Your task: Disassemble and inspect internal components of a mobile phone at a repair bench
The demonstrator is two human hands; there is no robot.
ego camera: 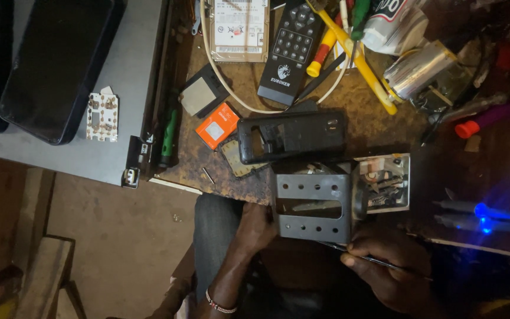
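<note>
The bracket [314,207] looks like matt grey metal with punched holes. The remote control [293,50] is black plastic, slightly glossy. The workbench top [379,127] is rough, worn and stained.

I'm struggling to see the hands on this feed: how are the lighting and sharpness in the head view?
Head view: dim overall; the left hand and right hand sit in deep shadow below the perforated grey metal bracket; a blue light flares at right; the upper cluttered brown workbench is brighter and fairly sharp.
</note>
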